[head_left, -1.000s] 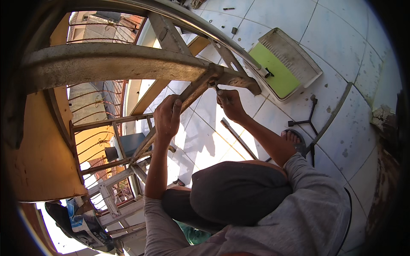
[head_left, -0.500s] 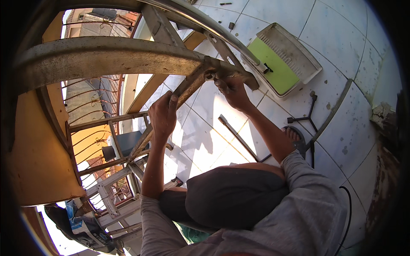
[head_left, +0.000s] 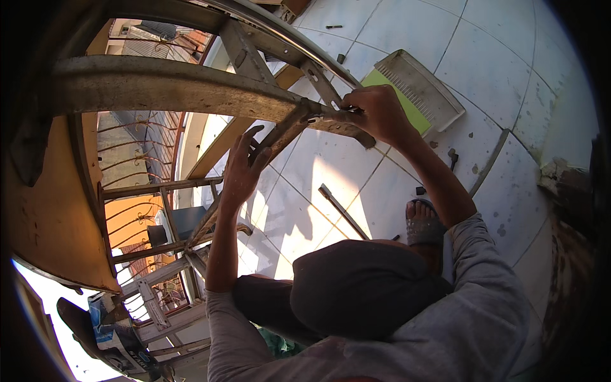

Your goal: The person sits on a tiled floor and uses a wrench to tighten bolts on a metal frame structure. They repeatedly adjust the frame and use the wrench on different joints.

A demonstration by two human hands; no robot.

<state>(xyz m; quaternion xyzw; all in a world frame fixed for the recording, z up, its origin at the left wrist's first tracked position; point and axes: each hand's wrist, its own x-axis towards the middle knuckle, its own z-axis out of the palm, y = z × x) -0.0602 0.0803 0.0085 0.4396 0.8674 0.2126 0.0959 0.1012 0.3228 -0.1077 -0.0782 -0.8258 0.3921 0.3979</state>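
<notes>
A worn metal frame (head_left: 178, 86) with a broad curved bar spans the upper left. A slanted strut (head_left: 283, 135) joins it. At this strut is my left hand (head_left: 240, 172), its fingers spread and its thumb against the metal. Beside the joint, my right hand (head_left: 379, 114) is bent with thumb and fingers drawn together. Its fingertips reach the joint's small fastener (head_left: 312, 119); whether they hold anything is too small to tell. Below the joint a dark metal bar (head_left: 344, 211) lies on the tiles, partly hidden by my knee.
A grey and green dustpan (head_left: 439, 95) lies beyond my right hand. Part of a dark tool (head_left: 453, 159) shows beside my right forearm. My sandalled foot (head_left: 425, 223) rests on the tiled floor (head_left: 407, 25). A printed bag (head_left: 124, 337) stands at the lower left.
My left hand has loosened from the strut, its fingers now spread. My right hand has risen and turned beside the joint. My right knee and foot have shifted, and the view has moved slightly.
</notes>
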